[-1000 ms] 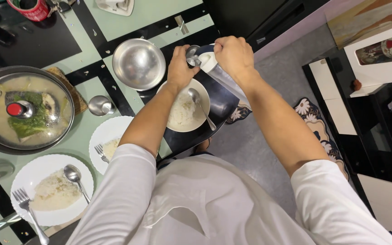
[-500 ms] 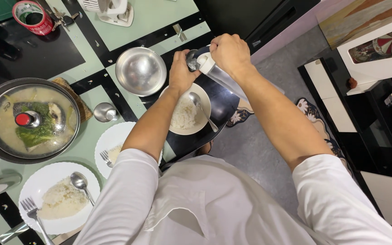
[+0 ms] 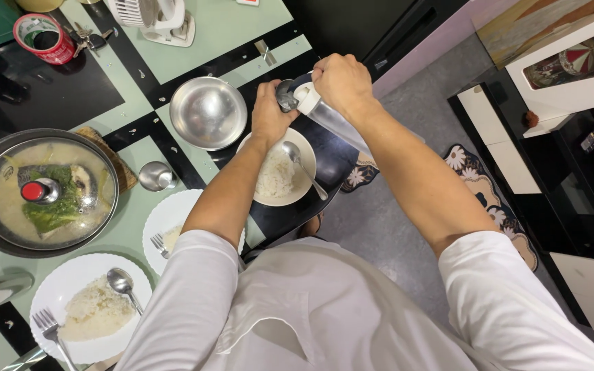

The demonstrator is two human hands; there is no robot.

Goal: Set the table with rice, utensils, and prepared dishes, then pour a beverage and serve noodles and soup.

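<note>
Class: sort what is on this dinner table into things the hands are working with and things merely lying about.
In use: left hand, small steel cup, right hand, tilted bottle.

Lying about: steel bowl, lidded pot, red can, rice plate with spoon.

Table (image 3: 194, 41): nearest plate (image 3: 70, 275) holds rice (image 3: 91, 312), spoon (image 3: 122, 285) and fork (image 3: 53, 330); second plate (image 3: 166, 220) just right of it, partly under left arm, fork (image 3: 159, 244) on it; third plate (image 3: 297, 172) further right, with rice and a spoon (image 3: 304, 168). Lidded pot (image 3: 39, 192) behind nearest plate, small cup (image 3: 156, 176) between pot and third plate, bowl (image 3: 209, 113) behind cup, can (image 3: 42, 38) at far left. Left hand (image 3: 273, 110) and right hand (image 3: 338, 82) meet above third plate's far edge; right hand on a tilted bottle (image 3: 331, 120), left on a cup (image 3: 286, 93) at its mouth.
</note>
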